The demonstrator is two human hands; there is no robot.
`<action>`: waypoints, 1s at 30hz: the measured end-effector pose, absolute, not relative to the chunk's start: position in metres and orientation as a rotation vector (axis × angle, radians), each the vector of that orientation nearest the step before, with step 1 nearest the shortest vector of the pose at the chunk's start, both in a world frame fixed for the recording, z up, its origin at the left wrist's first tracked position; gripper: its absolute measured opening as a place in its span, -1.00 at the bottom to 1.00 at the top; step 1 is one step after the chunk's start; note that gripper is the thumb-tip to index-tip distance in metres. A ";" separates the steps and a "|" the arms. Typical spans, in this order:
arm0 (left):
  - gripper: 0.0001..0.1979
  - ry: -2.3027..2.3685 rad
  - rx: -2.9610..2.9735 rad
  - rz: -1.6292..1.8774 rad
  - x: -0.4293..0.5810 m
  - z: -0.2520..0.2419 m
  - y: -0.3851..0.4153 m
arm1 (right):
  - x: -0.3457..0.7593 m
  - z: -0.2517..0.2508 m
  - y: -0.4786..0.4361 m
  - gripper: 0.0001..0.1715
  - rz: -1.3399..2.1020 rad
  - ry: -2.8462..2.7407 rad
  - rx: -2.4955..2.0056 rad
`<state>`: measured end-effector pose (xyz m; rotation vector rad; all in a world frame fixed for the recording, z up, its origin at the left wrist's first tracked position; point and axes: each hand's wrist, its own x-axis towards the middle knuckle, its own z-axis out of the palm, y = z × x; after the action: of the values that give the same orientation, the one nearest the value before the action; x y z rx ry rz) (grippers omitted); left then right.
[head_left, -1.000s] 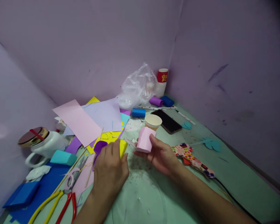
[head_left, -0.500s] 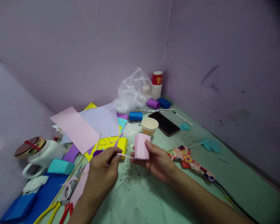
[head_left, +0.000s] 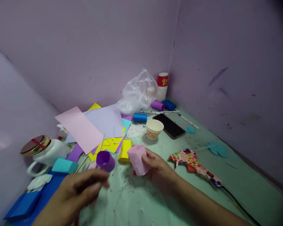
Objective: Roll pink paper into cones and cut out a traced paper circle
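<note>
A pink paper tube [head_left: 138,159], faceted and slightly tilted, is in my right hand [head_left: 159,166], thumb on its near side and fingers behind. My left hand [head_left: 82,190], a little blurred, hangs over the front left of the table with thumb and fingers apart and nothing visible in it. Just beyond its fingertips stands a purple paper tube [head_left: 105,161]. Beside the pink tube lies a yellow paper tube [head_left: 125,150]. A small paper cup [head_left: 154,129] stands behind my right hand.
Coloured paper sheets [head_left: 105,121] lie at the back left, near a white lidded mug [head_left: 53,153]. A flower-patterned glue gun [head_left: 194,164] with a black cord rests at right. Behind are a phone [head_left: 169,126], a plastic bag [head_left: 140,91] and stacked cups [head_left: 162,86].
My left hand has moved left and toward me, away from the pink tube; the thin pale strip it pinched no longer shows. The pink tube has tilted and come slightly lower in my right hand.
</note>
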<state>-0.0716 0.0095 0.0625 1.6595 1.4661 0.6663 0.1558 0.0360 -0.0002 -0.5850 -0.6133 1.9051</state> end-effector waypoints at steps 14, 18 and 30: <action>-0.83 1.514 1.796 1.146 -0.003 0.029 0.014 | 0.151 -0.009 0.026 -0.59 1.649 -1.081 -0.748; -0.93 1.427 1.884 1.233 0.000 0.024 0.010 | 0.149 -0.004 0.023 -0.83 1.457 -1.145 -0.999; -0.90 1.402 1.832 1.262 -0.005 0.026 0.013 | 0.152 -0.005 0.026 -0.90 1.408 -1.224 -1.038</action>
<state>-0.0052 0.0132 0.0258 1.8318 1.4021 1.2624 0.1521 0.0257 -0.0047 -1.0378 -1.2237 1.4082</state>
